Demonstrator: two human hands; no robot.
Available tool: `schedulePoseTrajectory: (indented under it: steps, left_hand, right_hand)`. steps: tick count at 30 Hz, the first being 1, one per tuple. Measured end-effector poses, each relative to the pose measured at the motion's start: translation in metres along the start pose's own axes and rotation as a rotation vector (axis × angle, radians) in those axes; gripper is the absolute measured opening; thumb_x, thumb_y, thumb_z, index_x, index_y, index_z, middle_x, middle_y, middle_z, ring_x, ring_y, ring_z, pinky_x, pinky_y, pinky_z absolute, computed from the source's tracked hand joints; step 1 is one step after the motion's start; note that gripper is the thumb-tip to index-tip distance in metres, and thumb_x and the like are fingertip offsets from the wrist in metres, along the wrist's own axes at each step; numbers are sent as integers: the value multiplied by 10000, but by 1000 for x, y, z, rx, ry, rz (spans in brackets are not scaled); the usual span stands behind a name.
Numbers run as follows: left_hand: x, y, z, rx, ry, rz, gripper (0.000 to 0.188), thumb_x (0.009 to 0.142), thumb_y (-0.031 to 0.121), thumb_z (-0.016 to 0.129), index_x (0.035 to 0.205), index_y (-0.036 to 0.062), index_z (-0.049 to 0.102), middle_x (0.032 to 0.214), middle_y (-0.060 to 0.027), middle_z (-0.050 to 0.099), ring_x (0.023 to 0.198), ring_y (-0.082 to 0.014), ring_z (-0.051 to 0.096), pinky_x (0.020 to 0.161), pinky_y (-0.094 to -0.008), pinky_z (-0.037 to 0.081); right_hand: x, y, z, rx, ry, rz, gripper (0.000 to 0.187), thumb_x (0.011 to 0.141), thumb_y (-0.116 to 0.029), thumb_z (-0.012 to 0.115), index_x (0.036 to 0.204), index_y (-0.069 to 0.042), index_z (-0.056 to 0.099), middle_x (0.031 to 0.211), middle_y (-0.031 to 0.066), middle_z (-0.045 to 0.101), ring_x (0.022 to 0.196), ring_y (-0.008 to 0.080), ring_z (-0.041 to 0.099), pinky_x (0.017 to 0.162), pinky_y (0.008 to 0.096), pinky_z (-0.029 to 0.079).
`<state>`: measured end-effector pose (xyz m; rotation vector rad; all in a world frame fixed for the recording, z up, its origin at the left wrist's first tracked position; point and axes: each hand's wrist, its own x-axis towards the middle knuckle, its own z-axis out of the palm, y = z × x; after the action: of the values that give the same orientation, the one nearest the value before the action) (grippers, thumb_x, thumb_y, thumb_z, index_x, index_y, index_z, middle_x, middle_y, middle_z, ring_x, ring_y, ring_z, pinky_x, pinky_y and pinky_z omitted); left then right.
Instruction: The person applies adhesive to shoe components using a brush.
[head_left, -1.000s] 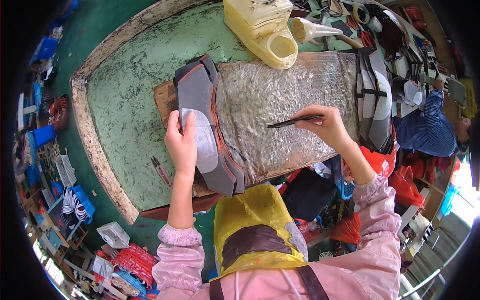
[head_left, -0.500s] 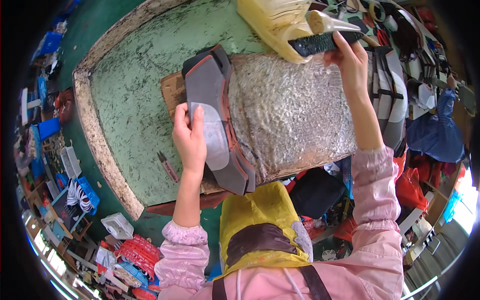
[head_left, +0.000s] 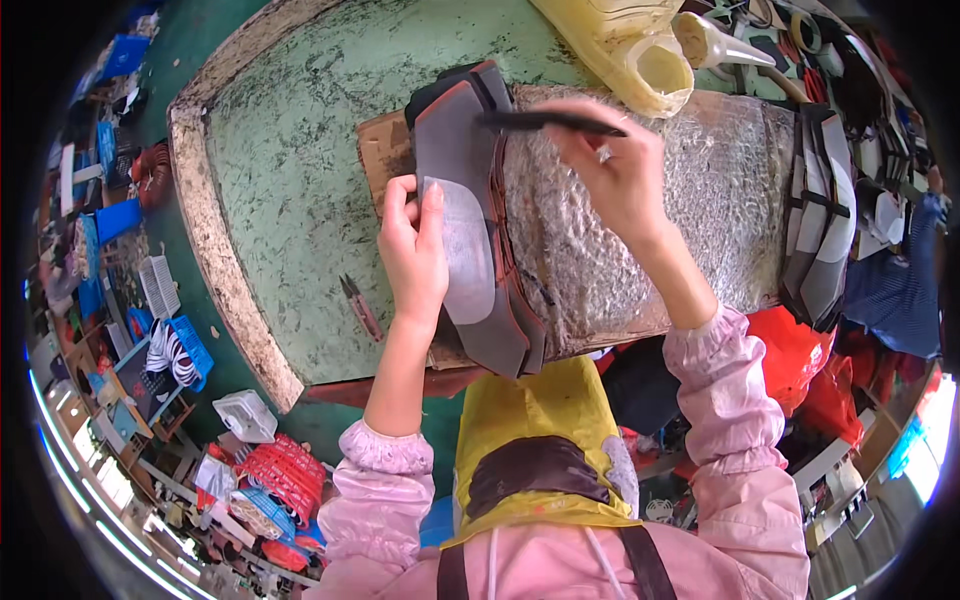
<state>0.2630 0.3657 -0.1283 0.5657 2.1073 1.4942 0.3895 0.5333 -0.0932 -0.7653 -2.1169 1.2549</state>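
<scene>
A stack of grey curved panels (head_left: 452, 140) with orange-red edges and a pale, smoother patch lies on brown cardboard (head_left: 385, 145) on the worktable. My left hand (head_left: 412, 260) grips the stack's left edge, thumb on top beside the pale patch and fingers curled at the side. In my right hand (head_left: 622, 185) is a thin, flat black brush (head_left: 545, 121), held nearly level. Its left end overlaps the upper part of the top panel; whether it touches cannot be told. Motion blurs the right fingers somewhat.
A yellowish translucent jug (head_left: 660, 75) lies at the back beside a pale bottle-like piece (head_left: 705, 42). Crinkled, shiny residue coats the board (head_left: 660, 220) at right. More grey panels (head_left: 825, 215) are stacked beyond it. A small pair of snips (head_left: 362, 308) rests on the green tabletop (head_left: 290, 200).
My right hand has come left and down from beside the jug, bringing the black brush over the top panel. My left hand keeps its hold. The whole view has shifted slightly.
</scene>
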Motion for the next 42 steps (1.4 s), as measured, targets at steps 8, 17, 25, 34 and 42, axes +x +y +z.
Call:
schedulePoseTrajectory:
  steps: [8,17,25,34,42]
  left_hand:
    - [0,-4,3,14,32,32,141,937,160,552,930,30,498,565,21,449,529,-49,345,490,-254,284]
    - [-8,31,-43,-381,-283,-502,304,918,235,577,1147,36,566,983,-27,653,868,-90,623,739,-218,488]
    - [-20,11,-40,-377,-191,-426,355,831,94,677,1156,16,558,979,-31,667,849,-74,620,717,-216,485]
    - [-25,10,-35,-382,-130,-397,343,804,94,708,1120,27,592,925,-16,680,808,-53,616,662,-189,463]
    - [-26,7,-36,-348,-108,-353,379,802,140,718,1138,20,590,904,-10,681,790,-43,608,658,-182,454]
  right_hand:
    - [-26,9,-63,69,72,265,117,791,-72,689,901,-32,702,745,19,664,621,63,547,567,237,423]
    - [2,21,-79,98,230,341,136,814,-181,673,863,-56,692,615,-28,549,500,39,416,459,198,278]
    - [-47,-9,-9,316,-404,26,147,831,-42,619,964,-67,677,769,19,639,552,90,524,509,251,415]
    - [-94,-13,-21,-93,-706,-201,263,735,8,619,981,-75,662,789,86,621,606,210,601,544,327,463]
    - [-102,-24,-22,-20,-728,-334,289,613,-82,644,901,-96,624,731,69,543,640,266,573,543,373,462]
